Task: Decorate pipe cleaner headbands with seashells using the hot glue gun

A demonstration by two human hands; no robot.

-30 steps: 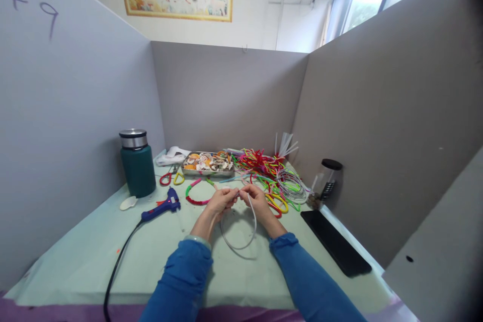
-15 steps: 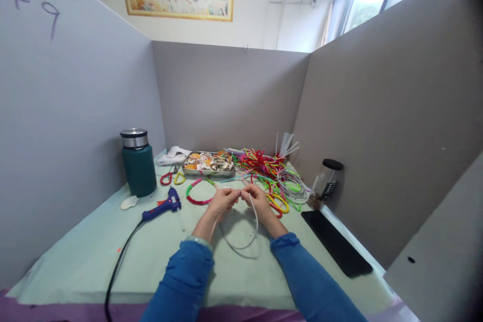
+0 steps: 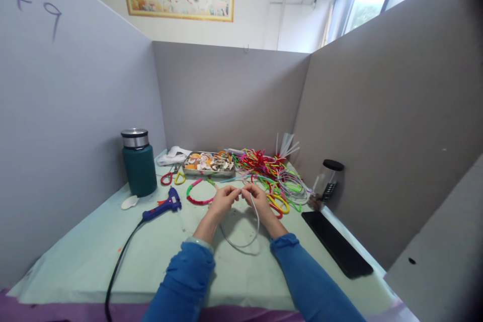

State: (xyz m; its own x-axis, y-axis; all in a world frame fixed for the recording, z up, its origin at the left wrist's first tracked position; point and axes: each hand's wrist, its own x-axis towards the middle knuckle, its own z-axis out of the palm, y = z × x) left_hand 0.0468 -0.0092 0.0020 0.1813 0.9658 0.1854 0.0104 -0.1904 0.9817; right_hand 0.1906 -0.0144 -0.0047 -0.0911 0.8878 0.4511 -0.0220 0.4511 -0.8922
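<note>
My left hand (image 3: 224, 199) and my right hand (image 3: 257, 200) meet over the middle of the table, fingertips pinched close together. Between them they hold a thin pale grey cord (image 3: 258, 225), bent into a loop that hangs below the hands. Its ends are pinched in my fingers, and exactly how they meet is hidden. Just behind my left hand lies a ring wrapped in coloured fuzzy sections (image 3: 199, 202). Beside my right hand are scissors with yellow and red handles (image 3: 283, 205).
A blue glue gun (image 3: 166, 205) with a black cable and a green flask (image 3: 139, 168) stand left. At the back are a metal tray (image 3: 208, 174) of small pieces, coloured pipe cleaners (image 3: 260, 162) and coiled grey cord (image 3: 293, 187). A clear jar (image 3: 326, 183) and black slab (image 3: 335, 244) sit right.
The hands stay almost in place, still pinching the cord. The lower part of the loop has shifted very slightly.
</note>
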